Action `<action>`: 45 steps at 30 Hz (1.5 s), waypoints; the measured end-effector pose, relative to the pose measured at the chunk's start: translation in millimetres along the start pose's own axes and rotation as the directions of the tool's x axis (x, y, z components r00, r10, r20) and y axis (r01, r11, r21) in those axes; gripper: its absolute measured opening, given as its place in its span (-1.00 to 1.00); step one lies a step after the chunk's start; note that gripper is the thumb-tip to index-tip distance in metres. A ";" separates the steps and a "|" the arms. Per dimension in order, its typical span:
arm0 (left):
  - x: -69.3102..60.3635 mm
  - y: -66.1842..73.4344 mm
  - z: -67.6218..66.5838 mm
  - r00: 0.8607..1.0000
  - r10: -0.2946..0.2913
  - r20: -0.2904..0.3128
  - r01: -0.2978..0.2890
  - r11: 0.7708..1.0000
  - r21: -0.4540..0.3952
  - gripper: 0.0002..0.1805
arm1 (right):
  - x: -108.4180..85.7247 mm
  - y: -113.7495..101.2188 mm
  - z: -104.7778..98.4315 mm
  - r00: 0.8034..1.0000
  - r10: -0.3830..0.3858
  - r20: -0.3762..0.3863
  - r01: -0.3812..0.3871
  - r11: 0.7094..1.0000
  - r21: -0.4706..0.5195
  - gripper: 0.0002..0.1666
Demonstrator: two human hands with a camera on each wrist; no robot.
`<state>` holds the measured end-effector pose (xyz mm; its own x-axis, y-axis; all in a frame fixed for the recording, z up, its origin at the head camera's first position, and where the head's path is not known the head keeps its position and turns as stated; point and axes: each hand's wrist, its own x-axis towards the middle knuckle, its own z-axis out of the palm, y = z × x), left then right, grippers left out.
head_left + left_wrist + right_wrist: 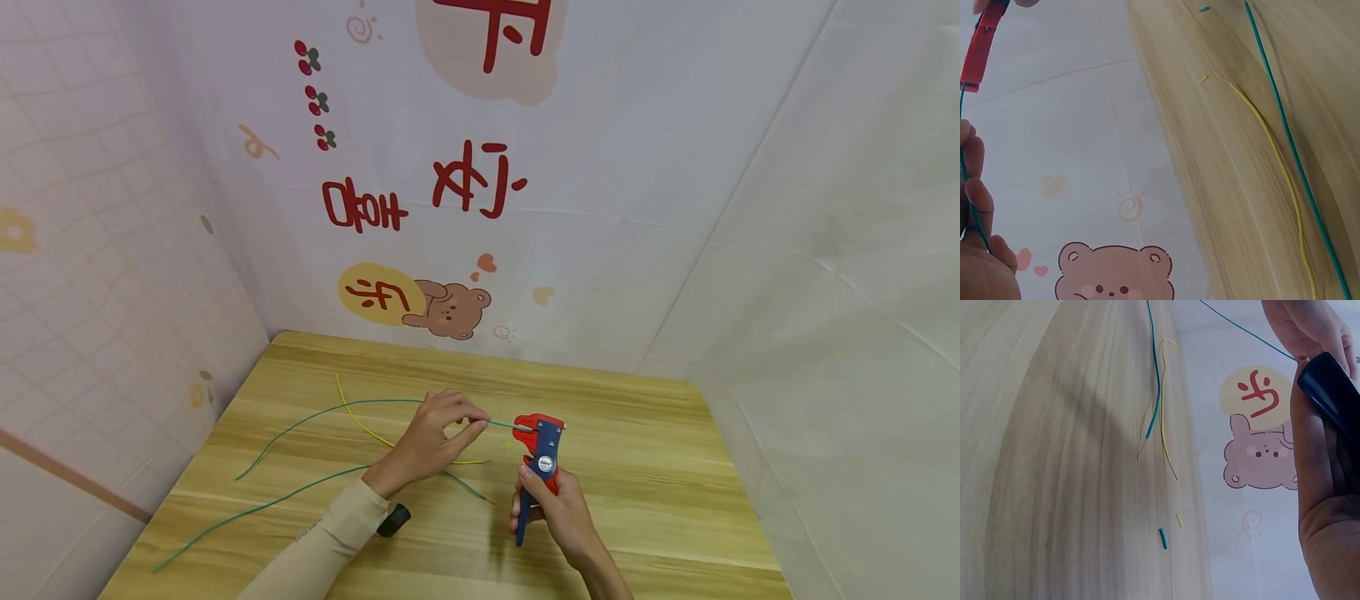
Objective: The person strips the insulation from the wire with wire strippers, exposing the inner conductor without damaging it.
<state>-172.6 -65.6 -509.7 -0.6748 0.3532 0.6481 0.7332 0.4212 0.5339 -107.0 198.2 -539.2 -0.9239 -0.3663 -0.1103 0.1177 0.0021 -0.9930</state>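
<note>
In the head view my left hand [435, 433] pinches a green wire [382, 401] between thumb and fingers; the wire's end lies in the red jaws of a wire stripper [550, 437]. My right hand [564, 508] grips the stripper's dark blue handle. The left wrist view shows the held wire [962, 100] running from the left hand [982, 250] into the red head [977, 56]. In the right wrist view the right hand [1329, 487] is curled round the handle [1329, 394], with the left hand [1310, 331] beyond it.
Another green wire [262, 506] and a yellow wire [367, 429] lie on the wooden table [660, 500]. Their near ends show bare strands. Short green [1163, 539] and yellow [1179, 520] insulation pieces lie near them. A black object [394, 521] sits beside the left sleeve. Patterned cloth walls surround the table.
</note>
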 end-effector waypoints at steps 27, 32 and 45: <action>1.5 0.4 -1.3 1.000 -0.010 0.004 0.010 1.000 0.013 -0.91 | 3.5 -3.2 -1.5 1.000 -0.014 -0.003 0.014 0.999 -0.034 -0.55; 1.8 -0.7 -1.2 1.000 0.010 -0.011 -0.009 1.000 0.017 -0.90 | 4.1 -4.4 -1.0 1.000 -0.017 -0.009 0.017 0.999 -0.035 -0.55; 1.6 0.1 -1.7 0.999 0.025 -0.026 -0.025 1.000 0.007 -0.89 | 4.0 -3.4 -0.6 1.000 -0.013 -0.013 0.012 0.999 -0.036 -0.50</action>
<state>-173.4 -66.4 -507.7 -0.6536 0.3415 0.6755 0.7492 0.4183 0.5135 -111.3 197.3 -536.3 -0.9302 -0.3537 -0.0984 0.0936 0.0307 -0.9951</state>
